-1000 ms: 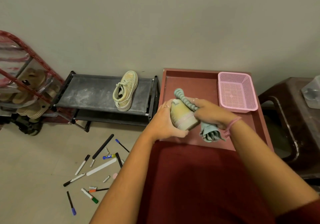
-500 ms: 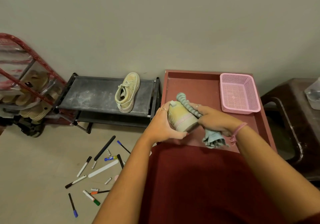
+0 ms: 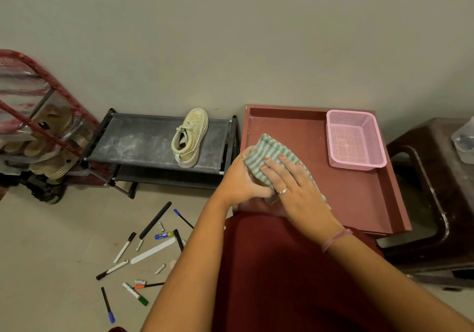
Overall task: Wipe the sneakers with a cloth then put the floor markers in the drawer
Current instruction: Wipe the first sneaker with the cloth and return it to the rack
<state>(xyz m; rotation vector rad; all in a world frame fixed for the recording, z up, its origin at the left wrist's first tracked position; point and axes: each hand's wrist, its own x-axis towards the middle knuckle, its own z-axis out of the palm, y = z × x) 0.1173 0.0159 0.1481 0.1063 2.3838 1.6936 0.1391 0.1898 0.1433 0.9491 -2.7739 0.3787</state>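
Note:
My left hand (image 3: 239, 181) grips a pale sneaker held over the open red drawer (image 3: 359, 198). The shoe is almost wholly hidden under a green striped cloth (image 3: 268, 149). My right hand (image 3: 295, 188) lies flat on the cloth with spread, straight fingers and presses it onto the shoe. A second pale yellow sneaker (image 3: 190, 138) stands on the top shelf of the black shoe rack (image 3: 138, 142). Several markers (image 3: 120, 267) lie scattered on the floor below the rack, left of my left forearm.
A pink mesh basket (image 3: 355, 140) sits in the drawer's far right corner. A red-framed rack with sandals (image 3: 43, 131) stands at the far left. A dark brown stool (image 3: 433, 193) carrying a clear container (image 3: 464, 142) is right of the drawer.
The cloth was bunched in my right fist against the sneaker's side. Now it is spread over the shoe under my flat right hand. The left hand keeps its hold.

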